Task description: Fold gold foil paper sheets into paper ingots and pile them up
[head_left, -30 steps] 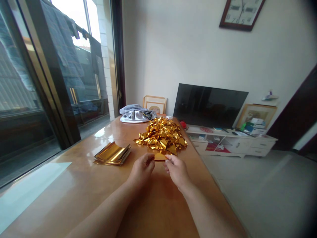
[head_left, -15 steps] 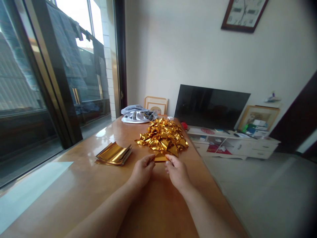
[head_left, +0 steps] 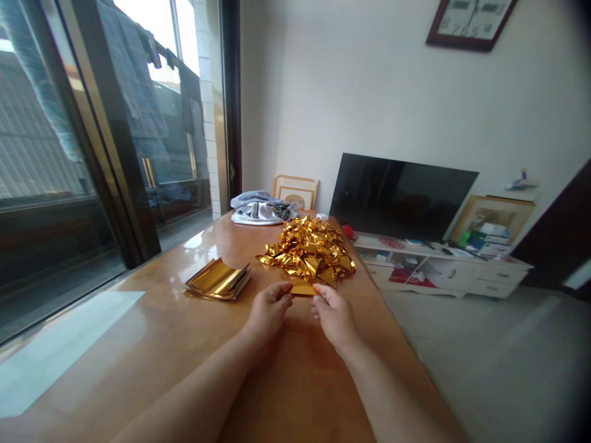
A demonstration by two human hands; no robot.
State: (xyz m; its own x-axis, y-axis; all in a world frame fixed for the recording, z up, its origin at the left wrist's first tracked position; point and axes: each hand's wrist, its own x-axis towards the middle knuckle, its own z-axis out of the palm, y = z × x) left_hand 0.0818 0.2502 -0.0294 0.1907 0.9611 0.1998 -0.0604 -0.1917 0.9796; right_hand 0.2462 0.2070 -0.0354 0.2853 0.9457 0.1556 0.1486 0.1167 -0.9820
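A small piece of folded gold foil paper [head_left: 303, 289] stretches between my two hands, just above the table. My left hand [head_left: 271, 307] pinches its left end, and my right hand [head_left: 333, 311] pinches the right end. Right behind it rises a heap of folded gold foil pieces [head_left: 310, 246], shiny and pointed. To the left of my left hand lies a stack of gold foil sheets [head_left: 218, 280], curled up at the edges. My fingertips partly cover the ends of the held paper.
The wooden table [head_left: 194, 344] has its right edge beside my right forearm. A pale sheet [head_left: 69, 351] lies along the left side. Bundled grey cloth [head_left: 258, 208] sits at the far end, near a framed picture [head_left: 295, 189]. A television [head_left: 401, 197] stands on a white cabinet [head_left: 480, 277].
The held foil paper looks narrower from front to back than before, with both hands still pinching its ends. The whole view has shifted slightly.
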